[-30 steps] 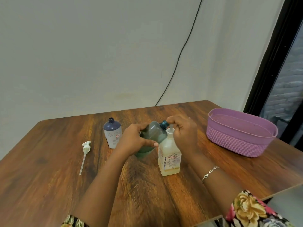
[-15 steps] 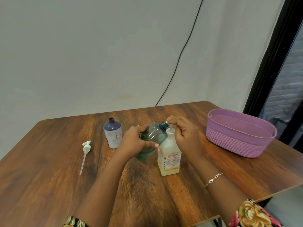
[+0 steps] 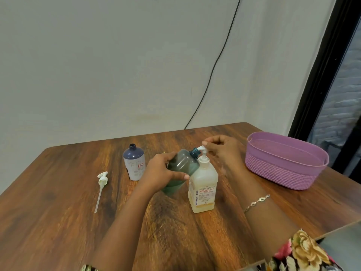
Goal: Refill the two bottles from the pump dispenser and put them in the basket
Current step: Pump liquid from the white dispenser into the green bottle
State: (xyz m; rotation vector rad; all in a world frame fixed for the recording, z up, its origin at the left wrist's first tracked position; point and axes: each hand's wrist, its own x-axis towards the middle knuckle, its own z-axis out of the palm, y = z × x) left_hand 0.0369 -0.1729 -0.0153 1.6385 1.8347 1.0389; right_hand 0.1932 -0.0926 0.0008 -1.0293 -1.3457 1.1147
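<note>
- Tilting the green bottle toward the pump dispenser, the left hand sets its open neck right under the spout, so whatever comes out should drop straight in.
- The left fingers are clamped round the body of the green bottle and hold it off the tabletop. It is just beside the dispenser's shoulder, though I cannot tell whether the two touch.
- The right hand sits over the pump head with bent fingers on top of it, well placed for a downward push. Whether they pinch the head or only rest on it cannot be told.
- The dispenser stands upright in the middle of the tabletop. Only a shallow yellowish layer shows at its bottom, so filling may take many strokes.
- A blue bottle stands upright and uncapped to the far left of the hands, apparently next in line.
- A loose pump top lies flat on the left, its tube pointing toward the near edge, out of the way.
- The purple basket sits at the right, apart from the bottles; neither bottle is in it yet.
</note>
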